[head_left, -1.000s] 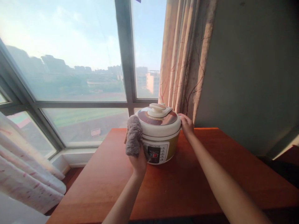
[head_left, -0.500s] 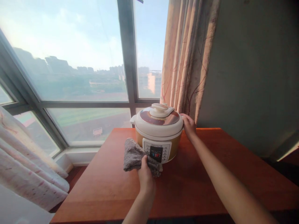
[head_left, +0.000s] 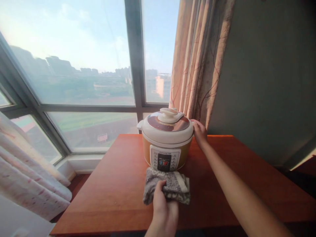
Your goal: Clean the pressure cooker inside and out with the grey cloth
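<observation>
Left hand (head_left: 163, 206) grips a grey cloth (head_left: 168, 185), fingers curled over its near edge, pressing it flat on the table (head_left: 118, 184). The cloth lies just near of the cooker (head_left: 167, 140), directly below its control panel (head_left: 164, 161), long axis running left to right. Right hand (head_left: 199, 132) rests against the far-right rim of the cooker's lid (head_left: 168, 124), fingers bent around the edge; whether they clamp it cannot be told. The left hand is the nearer to the cloth. Window (head_left: 74, 65) far left; curtain (head_left: 197, 59) far right.
</observation>
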`<state>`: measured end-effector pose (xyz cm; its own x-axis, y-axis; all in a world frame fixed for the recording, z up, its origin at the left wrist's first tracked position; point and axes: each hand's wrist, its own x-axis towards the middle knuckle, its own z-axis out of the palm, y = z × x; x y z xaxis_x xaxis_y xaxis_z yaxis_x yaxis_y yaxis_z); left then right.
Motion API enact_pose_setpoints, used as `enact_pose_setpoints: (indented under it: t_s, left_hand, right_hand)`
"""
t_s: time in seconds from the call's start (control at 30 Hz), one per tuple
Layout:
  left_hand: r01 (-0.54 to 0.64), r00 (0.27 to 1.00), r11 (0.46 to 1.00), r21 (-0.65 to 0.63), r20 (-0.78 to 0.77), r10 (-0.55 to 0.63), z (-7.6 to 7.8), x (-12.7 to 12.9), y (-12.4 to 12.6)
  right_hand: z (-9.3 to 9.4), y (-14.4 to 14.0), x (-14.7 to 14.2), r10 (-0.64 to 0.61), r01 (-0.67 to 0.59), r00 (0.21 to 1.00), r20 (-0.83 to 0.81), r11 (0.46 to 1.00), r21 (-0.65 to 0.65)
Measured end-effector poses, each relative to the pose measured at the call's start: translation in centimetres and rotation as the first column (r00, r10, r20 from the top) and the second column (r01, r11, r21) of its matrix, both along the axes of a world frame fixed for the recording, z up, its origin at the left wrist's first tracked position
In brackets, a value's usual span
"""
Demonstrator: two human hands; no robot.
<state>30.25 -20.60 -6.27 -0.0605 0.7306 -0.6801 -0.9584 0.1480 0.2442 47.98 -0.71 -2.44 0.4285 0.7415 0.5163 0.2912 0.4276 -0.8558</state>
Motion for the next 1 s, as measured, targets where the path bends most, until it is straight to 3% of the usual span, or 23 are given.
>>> enact_pose_setpoints:
  t_s: [0.27,0.53,0.63,0.77,0.9,1.0]
  left_hand:
    - [0.076,0.991,0.997,0.008,0.106,-0.077,0.6,1.7,0.4]
    - [0.093,0.964,0.995,0.046,0.244,-0.102,3.0,4.8,3.0]
    - [0.091,0.962,0.991,0.099,0.250,-0.114,4.0,4.2,2.8]
    - [0.142,0.943,0.950,0.278,0.255,-0.215,5.8,2.2,2.0]
    - [0.168,0.964,0.895,0.413,0.121,-0.236,8.4,0.1,1.6]
    - [0.142,0.984,0.859,0.492,-0.162,-0.070,9.4,-1.8,1.6]
  right_hand:
    - [-0.4,0.4,0.3,0.031,-0.032,0.999,0.009,0.999,0.017]
    - [-0.6,0.6,0.7,0.053,-0.054,0.998,0.039,0.998,0.024]
    - [-0.6,0.7,0.8,0.060,-0.061,0.997,0.039,0.998,0.027]
    - [-0.6,0.7,0.8,0.061,-0.063,0.998,0.034,0.997,0.036]
    - [-0.6,0.7,0.7,0.063,-0.063,0.998,0.025,0.998,0.027]
    - [-0.6,0.6,0.6,0.061,-0.061,0.998,0.021,0.998,0.016]
